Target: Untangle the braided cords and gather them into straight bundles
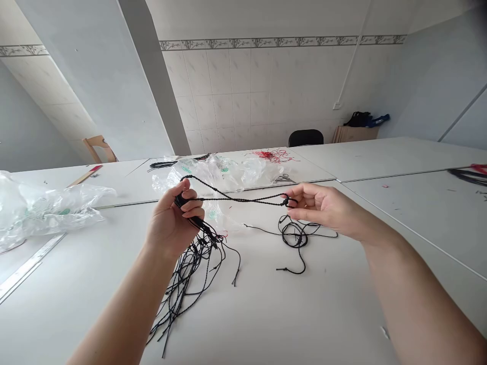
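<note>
While the trailing ends of a bundle of thin black twisted cords (204, 229) hung nearest, spreading in loose, tangled strands over the smooth white tabletop (266, 314), its upper part sat packed together in the left hand (175, 219). That hand was curled closed around the bundle, thumb up beside the bent fingers.

From there a doubled black braided cord (236, 199) stretched above the table to the right hand (317, 204), its two strands apart at the left, drawing close together past the middle, with small knots along the upper one. The right hand pinched its dark, knotted end loop between thumb and fingertips.

Below the right hand lay a round coil of black cord (294, 236), one tail running left, another curving toward the viewer.

Farther off were a crumpled clear plastic bag with green print (224, 171), a pair of metal scissors (284, 178) and a tangle of thin red threads (272, 155); beyond stood a black chair back (306, 137) before a pale tiled wall (228, 76).
</note>
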Action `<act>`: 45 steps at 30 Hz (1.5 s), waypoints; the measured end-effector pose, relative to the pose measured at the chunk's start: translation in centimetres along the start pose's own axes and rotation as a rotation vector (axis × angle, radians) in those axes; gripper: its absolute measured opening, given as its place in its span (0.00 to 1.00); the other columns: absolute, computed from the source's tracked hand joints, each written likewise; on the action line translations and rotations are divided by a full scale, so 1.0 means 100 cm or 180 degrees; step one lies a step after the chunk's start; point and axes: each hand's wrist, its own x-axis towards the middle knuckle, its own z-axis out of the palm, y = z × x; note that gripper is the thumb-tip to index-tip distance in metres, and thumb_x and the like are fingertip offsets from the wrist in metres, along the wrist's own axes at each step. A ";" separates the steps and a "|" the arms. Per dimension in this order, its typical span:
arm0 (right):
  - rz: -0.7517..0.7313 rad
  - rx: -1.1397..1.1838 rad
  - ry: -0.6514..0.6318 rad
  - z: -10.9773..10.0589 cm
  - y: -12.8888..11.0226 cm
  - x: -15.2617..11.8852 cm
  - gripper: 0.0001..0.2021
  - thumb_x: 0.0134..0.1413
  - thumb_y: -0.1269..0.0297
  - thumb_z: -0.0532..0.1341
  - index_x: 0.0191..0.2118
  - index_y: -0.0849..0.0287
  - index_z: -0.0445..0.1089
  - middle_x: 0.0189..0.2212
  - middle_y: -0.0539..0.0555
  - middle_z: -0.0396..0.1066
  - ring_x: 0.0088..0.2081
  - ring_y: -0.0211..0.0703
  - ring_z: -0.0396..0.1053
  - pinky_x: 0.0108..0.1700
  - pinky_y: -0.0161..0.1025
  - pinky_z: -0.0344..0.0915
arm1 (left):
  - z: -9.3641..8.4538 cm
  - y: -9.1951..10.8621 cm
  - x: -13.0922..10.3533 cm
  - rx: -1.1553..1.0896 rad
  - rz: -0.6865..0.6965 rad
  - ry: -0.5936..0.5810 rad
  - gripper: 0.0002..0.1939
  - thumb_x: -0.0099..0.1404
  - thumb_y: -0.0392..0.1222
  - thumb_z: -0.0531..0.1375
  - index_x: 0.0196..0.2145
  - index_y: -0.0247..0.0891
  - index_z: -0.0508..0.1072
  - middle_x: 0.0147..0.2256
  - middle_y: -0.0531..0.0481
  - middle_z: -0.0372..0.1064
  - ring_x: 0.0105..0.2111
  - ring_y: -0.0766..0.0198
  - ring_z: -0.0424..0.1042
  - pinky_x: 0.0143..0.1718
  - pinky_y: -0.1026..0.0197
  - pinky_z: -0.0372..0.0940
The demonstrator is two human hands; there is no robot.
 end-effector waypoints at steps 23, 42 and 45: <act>-0.0182 -0.0528 0.0333 -0.002 0.006 0.005 0.24 0.66 0.39 0.52 0.33 0.54 0.70 0.31 0.53 0.72 0.26 0.39 0.58 0.27 0.39 0.54 | -0.002 -0.003 0.000 0.0105 0.0020 0.0064 0.04 0.64 0.30 0.60 0.37 0.36 0.72 0.29 0.52 0.67 0.20 0.73 0.61 0.17 0.71 0.60; -0.0042 -0.0381 0.0157 0.001 -0.003 0.000 0.24 0.67 0.41 0.52 0.35 0.55 0.72 0.36 0.53 0.75 0.24 0.36 0.59 0.25 0.36 0.56 | -0.002 -0.002 0.003 -0.0008 -0.0094 0.0111 0.05 0.63 0.30 0.61 0.38 0.35 0.71 0.28 0.54 0.66 0.19 0.73 0.61 0.17 0.71 0.60; -0.0048 -0.0347 0.0138 0.001 -0.003 0.001 0.24 0.67 0.41 0.51 0.34 0.55 0.71 0.36 0.53 0.75 0.24 0.36 0.60 0.27 0.37 0.57 | -0.002 -0.003 0.004 0.0238 -0.0004 0.0131 0.06 0.62 0.29 0.62 0.37 0.35 0.72 0.27 0.55 0.63 0.19 0.74 0.60 0.17 0.72 0.60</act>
